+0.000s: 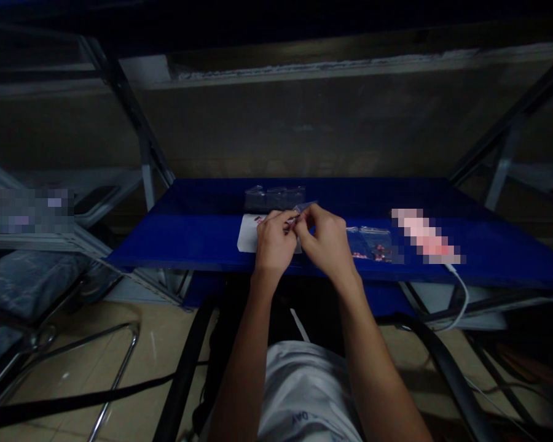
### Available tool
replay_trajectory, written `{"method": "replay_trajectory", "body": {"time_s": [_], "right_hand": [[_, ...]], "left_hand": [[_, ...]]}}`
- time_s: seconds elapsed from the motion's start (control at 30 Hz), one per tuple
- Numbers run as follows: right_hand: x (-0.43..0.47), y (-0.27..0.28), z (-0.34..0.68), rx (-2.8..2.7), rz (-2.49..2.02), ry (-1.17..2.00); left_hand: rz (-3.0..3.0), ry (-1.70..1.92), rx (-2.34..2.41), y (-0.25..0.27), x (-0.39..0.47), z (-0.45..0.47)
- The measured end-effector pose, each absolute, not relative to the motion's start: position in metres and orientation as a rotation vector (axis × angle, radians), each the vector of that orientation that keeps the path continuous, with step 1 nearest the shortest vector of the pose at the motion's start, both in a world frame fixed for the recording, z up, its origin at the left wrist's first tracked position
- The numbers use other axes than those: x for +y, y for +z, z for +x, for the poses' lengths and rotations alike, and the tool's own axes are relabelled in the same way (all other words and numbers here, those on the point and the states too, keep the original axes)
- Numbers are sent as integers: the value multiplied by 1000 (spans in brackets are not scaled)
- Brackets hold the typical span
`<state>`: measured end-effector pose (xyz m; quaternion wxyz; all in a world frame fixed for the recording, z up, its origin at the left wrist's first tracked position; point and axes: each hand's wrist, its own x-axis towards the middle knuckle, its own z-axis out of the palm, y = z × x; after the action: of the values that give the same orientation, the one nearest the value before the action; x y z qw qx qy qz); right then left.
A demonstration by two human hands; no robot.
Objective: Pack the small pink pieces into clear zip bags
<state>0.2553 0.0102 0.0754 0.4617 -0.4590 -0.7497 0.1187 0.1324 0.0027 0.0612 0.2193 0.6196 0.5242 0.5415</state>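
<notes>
My left hand (275, 240) and my right hand (326, 236) meet above a blue table, fingertips pinched close together. A small clear plastic bag (308, 206) pokes out past the fingertips, and both hands appear to grip it. What the bag contains is hidden by my fingers. Beneath my left hand lies a white sheet or tray (247, 236) with a few small dark reddish pieces at its upper part. Just beyond it, several clear plastic bags (276, 197) lie in a row. To the right of my right hand are clear zip bags (376, 244) holding small reddish pieces.
The blue table (203, 236) has metal frame supports on both sides. A blurred-out pinkish object (424, 234) lies at the right, with a white cable (463, 291) running off the front edge. Black chair armrests (191, 362) flank my body. Another chair stands at left.
</notes>
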Motion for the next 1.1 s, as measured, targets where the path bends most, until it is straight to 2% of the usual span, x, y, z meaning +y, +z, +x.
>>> {"method": "replay_trajectory", "body": {"time_s": [0.13, 0.27, 0.43, 0.53, 0.8, 1.1], "right_hand": [[17, 76, 263, -1722, -1064, 512], [37, 61, 282, -1372, -1159, 578], [51, 36, 286, -1191, -1020, 1380], [51, 29, 279, -1150, -878, 1631], [50, 26, 271, -1135, -857, 1647], [57, 22, 275, -1122, -920, 1503]], "left_hand": [[1440, 1502, 1271, 57, 6, 119], [1330, 1583, 1187, 55, 7, 97], [1340, 1563, 1129, 50, 9, 84], [1346, 1529, 1120, 47, 10, 82], [1323, 1387, 1103, 45, 8, 72], [1308, 1424, 1147, 41, 9, 70]]}}
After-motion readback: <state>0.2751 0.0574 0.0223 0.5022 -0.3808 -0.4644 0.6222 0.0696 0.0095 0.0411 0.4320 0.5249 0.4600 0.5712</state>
